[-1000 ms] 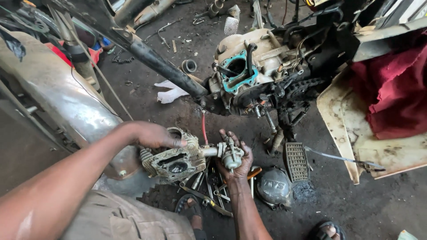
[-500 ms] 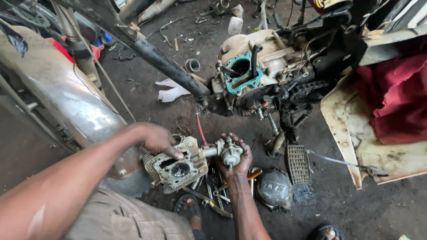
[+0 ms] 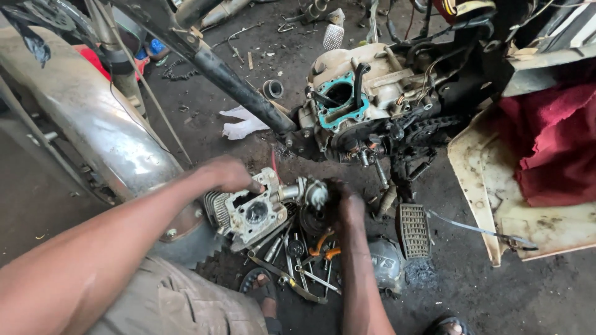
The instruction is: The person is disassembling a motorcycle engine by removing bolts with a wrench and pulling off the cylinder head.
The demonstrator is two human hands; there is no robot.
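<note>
Both hands had shifted slightly right since earlier. Left hand (image 3: 228, 174) gripped the finned engine part (image 3: 248, 211) at lower centre; right hand (image 3: 345, 205) clasped its small fitting (image 3: 315, 193). Tools (image 3: 297, 267) lay beneath, engine block (image 3: 354, 102) beyond.

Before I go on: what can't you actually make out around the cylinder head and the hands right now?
Head view only:
- Left hand fingertips: hidden behind the cylinder head.
- Part at the right hand: motion-blurred, grip unclear.
- Tools on the floor: overlapping, partly hidden by the right forearm.
- Engine case: top edge cuts off the frame above.
</note>
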